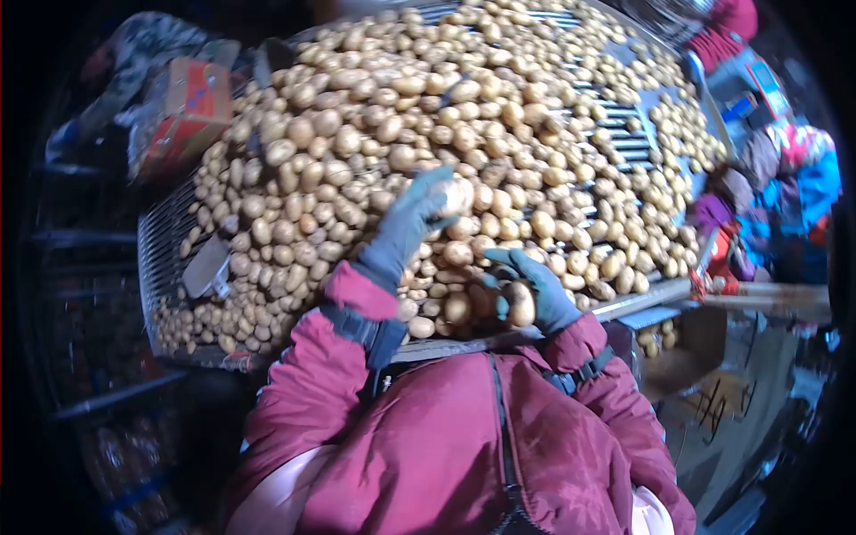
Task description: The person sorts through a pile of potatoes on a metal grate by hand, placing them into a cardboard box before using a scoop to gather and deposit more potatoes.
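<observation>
A large heap of potatoes (374, 116) covers a slatted metal sorting table (169, 236) in front of me. My left hand (412, 218), in a grey-green glove, is closed around a pale potato (457, 197) over the middle of the heap. Close to the table's front edge, my right hand (538, 292), gloved alike, has its fingers curled round another potato (519, 305). More potatoes lie just below and between both hands. The palm side of each glove is mostly hidden.
A red and brown cardboard box (194, 100) stands at the far left. At lower right, an open box (704, 343) contains several potatoes. A flat grey piece (207, 266) lies on the heap's left. People in bright jackets (807, 192) are at the right edge.
</observation>
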A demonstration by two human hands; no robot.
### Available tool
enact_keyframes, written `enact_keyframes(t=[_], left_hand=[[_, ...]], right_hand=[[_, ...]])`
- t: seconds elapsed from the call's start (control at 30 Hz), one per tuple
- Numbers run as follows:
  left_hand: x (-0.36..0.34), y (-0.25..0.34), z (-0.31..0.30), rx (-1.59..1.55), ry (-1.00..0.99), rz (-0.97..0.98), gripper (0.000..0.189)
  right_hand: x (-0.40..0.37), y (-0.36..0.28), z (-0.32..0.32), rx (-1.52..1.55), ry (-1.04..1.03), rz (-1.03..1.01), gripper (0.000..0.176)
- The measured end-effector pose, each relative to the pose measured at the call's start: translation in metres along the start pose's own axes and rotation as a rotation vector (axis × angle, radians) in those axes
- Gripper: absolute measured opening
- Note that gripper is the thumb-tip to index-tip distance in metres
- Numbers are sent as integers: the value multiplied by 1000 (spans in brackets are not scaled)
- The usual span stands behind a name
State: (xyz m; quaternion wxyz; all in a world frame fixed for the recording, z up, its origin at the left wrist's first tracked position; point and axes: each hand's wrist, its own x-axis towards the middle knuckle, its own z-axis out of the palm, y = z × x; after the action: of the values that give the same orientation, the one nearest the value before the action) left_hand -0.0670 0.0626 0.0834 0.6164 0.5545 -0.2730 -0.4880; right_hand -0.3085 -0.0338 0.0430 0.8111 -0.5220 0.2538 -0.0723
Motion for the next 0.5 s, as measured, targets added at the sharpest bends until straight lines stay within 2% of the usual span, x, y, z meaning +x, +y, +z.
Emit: enact_keyframes(t=[0.03, 0.1, 0.13, 0.17, 0.2, 0.23, 0.27, 0.3, 0.37, 0.4, 0.5], left_hand=[[13, -37, 10, 7, -82, -11, 50], [-37, 1, 62, 544, -335, 29, 48], [-34, -21, 58, 637, -373, 103, 46], [-29, -34, 57, 732, -405, 184, 45], [-29, -46, 56, 218, -286, 79, 41], [-27, -40, 48, 382, -263, 143, 38], [-27, -45, 33, 375, -292, 139, 38], [-26, -58, 15, 469, -256, 178, 38], [-17, -79, -19, 643, -196, 273, 37], [-12, -76, -34, 929, -166, 348, 40], [8, -79, -72, 1642, -19, 637, 49]], right_hand=[[3, 1, 4, 416, 50, 229, 47], [-2, 4, 11, -75, 101, -356, 43], [5, 23, 3, 230, 117, -69, 42], [-14, -7, 9, 188, 102, -32, 39], [-21, -11, 9, 321, 92, 35, 39], [-26, -11, 7, 455, 78, 98, 38], [-28, 9, -7, 60, 110, -118, 41], [-22, 42, -25, 121, 153, -128, 34], [-38, 61, -37, 147, 339, -58, 33], [-38, 84, -48, 188, 477, -60, 42], [-74, 104, -73, -225, 550, -254, 39]])
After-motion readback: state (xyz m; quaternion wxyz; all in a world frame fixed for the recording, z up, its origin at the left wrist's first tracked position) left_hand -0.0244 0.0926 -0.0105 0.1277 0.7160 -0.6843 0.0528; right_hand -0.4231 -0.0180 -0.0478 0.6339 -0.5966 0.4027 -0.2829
